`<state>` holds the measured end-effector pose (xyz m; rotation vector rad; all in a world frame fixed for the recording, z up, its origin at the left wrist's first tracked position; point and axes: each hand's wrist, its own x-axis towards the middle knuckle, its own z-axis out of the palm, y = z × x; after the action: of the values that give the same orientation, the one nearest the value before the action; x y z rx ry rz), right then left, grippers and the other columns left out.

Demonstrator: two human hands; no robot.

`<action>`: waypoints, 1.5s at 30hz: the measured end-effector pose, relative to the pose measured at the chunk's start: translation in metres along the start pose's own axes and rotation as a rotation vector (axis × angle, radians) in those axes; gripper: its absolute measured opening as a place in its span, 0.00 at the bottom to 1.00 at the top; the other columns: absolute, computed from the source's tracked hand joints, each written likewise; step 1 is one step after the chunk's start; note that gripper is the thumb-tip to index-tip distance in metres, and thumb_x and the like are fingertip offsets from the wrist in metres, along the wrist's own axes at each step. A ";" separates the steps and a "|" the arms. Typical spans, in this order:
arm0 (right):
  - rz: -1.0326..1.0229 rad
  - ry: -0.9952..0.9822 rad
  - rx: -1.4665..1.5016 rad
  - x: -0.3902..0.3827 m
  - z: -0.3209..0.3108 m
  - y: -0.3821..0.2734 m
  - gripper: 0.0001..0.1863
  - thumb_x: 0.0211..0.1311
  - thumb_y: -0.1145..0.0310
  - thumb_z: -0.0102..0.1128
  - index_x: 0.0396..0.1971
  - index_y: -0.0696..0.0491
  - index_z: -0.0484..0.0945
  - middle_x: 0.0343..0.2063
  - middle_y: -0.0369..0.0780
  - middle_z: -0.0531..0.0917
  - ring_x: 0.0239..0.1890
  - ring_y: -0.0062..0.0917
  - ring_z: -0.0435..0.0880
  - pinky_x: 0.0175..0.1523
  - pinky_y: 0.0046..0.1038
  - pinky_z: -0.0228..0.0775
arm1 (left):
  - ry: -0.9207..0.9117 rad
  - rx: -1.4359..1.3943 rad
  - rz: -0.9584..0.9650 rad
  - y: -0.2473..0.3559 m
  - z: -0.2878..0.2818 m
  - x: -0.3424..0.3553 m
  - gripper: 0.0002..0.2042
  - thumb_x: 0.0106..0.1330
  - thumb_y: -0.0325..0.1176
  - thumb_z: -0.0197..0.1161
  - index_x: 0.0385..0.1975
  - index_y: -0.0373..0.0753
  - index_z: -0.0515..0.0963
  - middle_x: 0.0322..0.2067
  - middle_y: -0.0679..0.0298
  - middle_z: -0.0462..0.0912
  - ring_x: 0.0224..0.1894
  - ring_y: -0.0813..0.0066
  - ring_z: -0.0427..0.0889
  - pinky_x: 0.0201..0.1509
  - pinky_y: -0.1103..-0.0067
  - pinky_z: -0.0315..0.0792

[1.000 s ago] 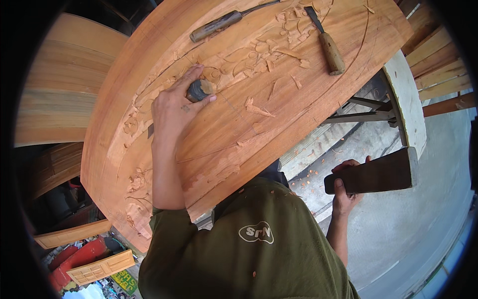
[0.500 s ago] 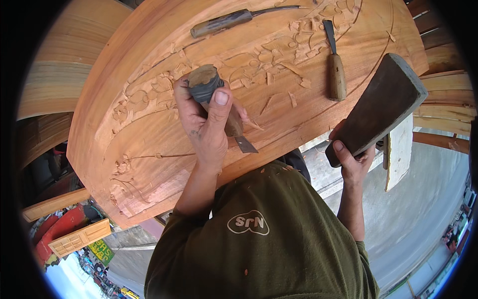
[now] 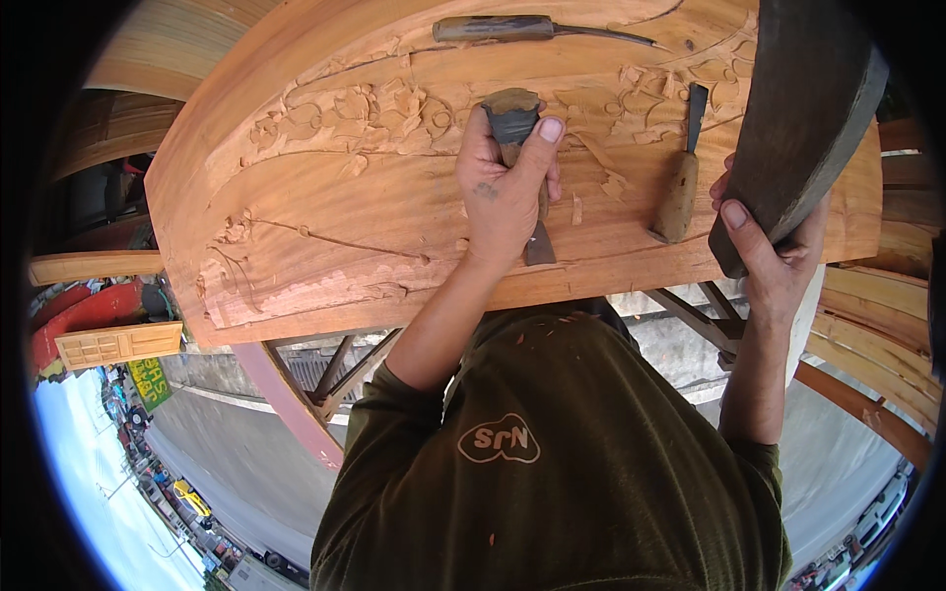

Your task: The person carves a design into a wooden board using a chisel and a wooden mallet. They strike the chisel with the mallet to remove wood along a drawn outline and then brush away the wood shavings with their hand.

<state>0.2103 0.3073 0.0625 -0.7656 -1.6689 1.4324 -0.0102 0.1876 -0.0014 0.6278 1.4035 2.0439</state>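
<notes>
Wrapped around the wooden handle of a chisel is my left hand; dark tape binds the handle's end, and the flat blade points toward me. My right hand grips a heavy dark wooden mallet, raised at the right with its broad head pointing away. Beneath both hands lies a large wooden panel with carved floral relief and curved grooves. A second chisel rests on the panel between my hands, and a long thin gouge lies at its far side.
Curled wood shavings are scattered over the panel. Stacked boards stand at the right and more planks at the far left. A pink-painted board and grey concrete ground are below the panel's near edge.
My left hand with the chisel has moved right across the panel, its blade now pointing more straight toward me. My right hand has lifted the mallet higher and rightward. The view has turned.
</notes>
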 end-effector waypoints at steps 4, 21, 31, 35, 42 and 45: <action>-0.078 0.026 -0.008 0.050 0.001 -0.009 0.34 0.61 0.76 0.77 0.65 0.60 0.70 0.45 0.44 0.87 0.44 0.25 0.88 0.49 0.29 0.81 | 0.051 0.057 0.059 0.002 0.002 -0.012 0.14 0.75 0.31 0.70 0.53 0.33 0.74 0.30 0.64 0.80 0.23 0.81 0.77 0.23 0.81 0.74; -0.441 -0.643 -0.854 0.100 0.041 -0.011 0.46 0.56 0.71 0.79 0.76 0.38 0.70 0.61 0.37 0.87 0.57 0.37 0.89 0.63 0.38 0.82 | 0.084 0.013 -0.015 -0.007 0.002 -0.013 0.12 0.70 0.25 0.74 0.47 0.33 0.77 0.33 0.69 0.84 0.33 0.89 0.78 0.37 0.85 0.74; -0.378 -0.499 -0.517 0.125 0.045 -0.004 0.44 0.59 0.75 0.80 0.76 0.48 0.70 0.59 0.39 0.85 0.53 0.26 0.87 0.58 0.30 0.81 | 0.161 -0.009 -0.029 0.010 -0.012 -0.005 0.10 0.75 0.27 0.69 0.50 0.34 0.78 0.22 0.67 0.78 0.18 0.82 0.74 0.20 0.81 0.69; -0.162 -0.383 -0.401 0.141 0.046 -0.013 0.41 0.61 0.73 0.81 0.73 0.55 0.70 0.54 0.40 0.85 0.48 0.19 0.85 0.51 0.24 0.81 | 0.186 0.029 -0.016 0.008 -0.009 -0.012 0.11 0.74 0.26 0.69 0.51 0.34 0.77 0.25 0.67 0.79 0.19 0.83 0.75 0.20 0.81 0.69; -0.458 -0.934 -0.814 0.131 0.056 0.010 0.48 0.59 0.72 0.78 0.79 0.44 0.65 0.59 0.43 0.87 0.55 0.28 0.88 0.57 0.30 0.79 | 0.189 -0.011 -0.056 0.006 -0.004 -0.011 0.11 0.71 0.27 0.73 0.45 0.34 0.76 0.28 0.69 0.81 0.21 0.88 0.73 0.21 0.84 0.67; -0.318 -0.858 -0.646 0.142 0.054 0.012 0.47 0.58 0.73 0.77 0.78 0.37 0.67 0.63 0.46 0.85 0.59 0.38 0.87 0.62 0.36 0.79 | 0.197 -0.001 -0.053 0.003 -0.004 -0.011 0.11 0.71 0.27 0.73 0.44 0.34 0.76 0.28 0.69 0.80 0.21 0.88 0.73 0.21 0.84 0.67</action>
<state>0.0915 0.4015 0.0738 -0.1448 -2.8373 1.0301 -0.0059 0.1767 -0.0008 0.3933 1.5127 2.1101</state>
